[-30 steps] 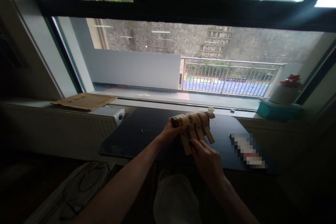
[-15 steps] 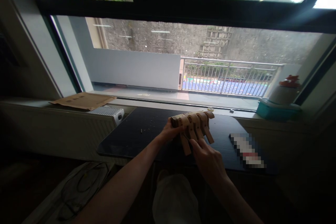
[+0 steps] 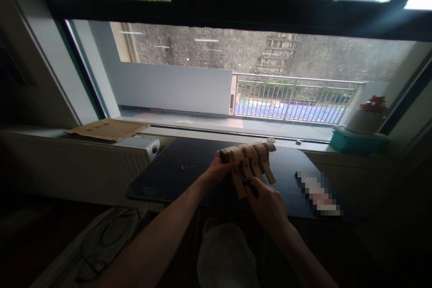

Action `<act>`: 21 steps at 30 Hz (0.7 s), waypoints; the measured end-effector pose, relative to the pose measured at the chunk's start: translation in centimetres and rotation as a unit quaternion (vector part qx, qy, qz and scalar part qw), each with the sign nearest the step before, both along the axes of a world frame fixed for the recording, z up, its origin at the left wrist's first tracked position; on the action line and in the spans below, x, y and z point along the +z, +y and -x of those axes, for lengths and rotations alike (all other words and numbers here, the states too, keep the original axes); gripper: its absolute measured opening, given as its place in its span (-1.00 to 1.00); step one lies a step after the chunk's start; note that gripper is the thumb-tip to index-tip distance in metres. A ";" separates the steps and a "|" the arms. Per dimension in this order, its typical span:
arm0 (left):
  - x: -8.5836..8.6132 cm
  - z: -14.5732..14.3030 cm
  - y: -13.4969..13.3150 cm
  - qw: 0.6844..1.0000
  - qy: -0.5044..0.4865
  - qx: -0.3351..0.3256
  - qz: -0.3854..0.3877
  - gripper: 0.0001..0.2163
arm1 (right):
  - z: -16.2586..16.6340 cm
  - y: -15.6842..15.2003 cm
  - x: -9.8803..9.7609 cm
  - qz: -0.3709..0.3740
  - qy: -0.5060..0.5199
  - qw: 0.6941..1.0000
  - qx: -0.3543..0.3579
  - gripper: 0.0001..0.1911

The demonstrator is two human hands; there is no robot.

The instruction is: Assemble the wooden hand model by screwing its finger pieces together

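Note:
A pale wooden piece (image 3: 249,151) with several curved, hanging slats sits tilted above the middle of the dark table. Small dark holes or screw heads dot the slats. My left hand (image 3: 219,168) is closed around its left end, thumb across the nearest slat. Below and to the right, my right hand (image 3: 266,198) grips a slim dark-handled tool (image 3: 250,185), its tip pointing up-left at the lower side of the nearest slat. The tip's exact shape is too small and dark to tell.
The dark table (image 3: 158,180) carries small bits on its left and a pixelated flat object (image 3: 317,193) on its right. Behind are a brown envelope (image 3: 108,129), a radiator (image 3: 77,162) and a teal box (image 3: 354,139) under a white bottle (image 3: 364,119). Cables (image 3: 108,234) lie lower left.
My right hand has turned and its fingers have shifted, so the tool's dark handle now shows. The wooden piece and my left hand have hardly moved.

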State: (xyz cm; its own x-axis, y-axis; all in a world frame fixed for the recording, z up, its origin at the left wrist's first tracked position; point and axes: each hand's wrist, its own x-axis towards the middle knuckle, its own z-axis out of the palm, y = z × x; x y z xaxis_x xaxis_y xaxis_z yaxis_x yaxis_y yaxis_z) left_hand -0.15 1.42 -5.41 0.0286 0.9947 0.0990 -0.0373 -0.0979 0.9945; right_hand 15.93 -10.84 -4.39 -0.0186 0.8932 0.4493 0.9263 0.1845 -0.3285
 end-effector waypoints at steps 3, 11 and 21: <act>-0.2 0.0 0.0 1.000 -0.009 0.000 -0.005 -0.37 | -0.3 -0.2 0.2 -0.033 -0.089 0.995 0.019 -0.63; -0.2 0.0 0.2 1.000 0.009 -0.005 -0.008 -0.39 | -0.7 0.3 -0.5 -0.087 -0.129 0.986 0.055 -0.71; 0.2 0.0 0.0 1.000 0.024 -0.001 -0.002 -0.40 | 0.2 0.1 -0.3 0.007 -0.014 1.000 0.003 -0.69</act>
State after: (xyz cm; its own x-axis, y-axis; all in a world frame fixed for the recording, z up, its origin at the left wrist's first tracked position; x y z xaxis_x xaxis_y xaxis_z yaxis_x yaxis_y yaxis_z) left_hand -0.14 1.38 -5.22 0.0355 0.9943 0.1008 0.0110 -0.1012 0.9948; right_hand 15.74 -10.74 -4.72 -0.0365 0.8993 0.4357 0.9341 0.1856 -0.3050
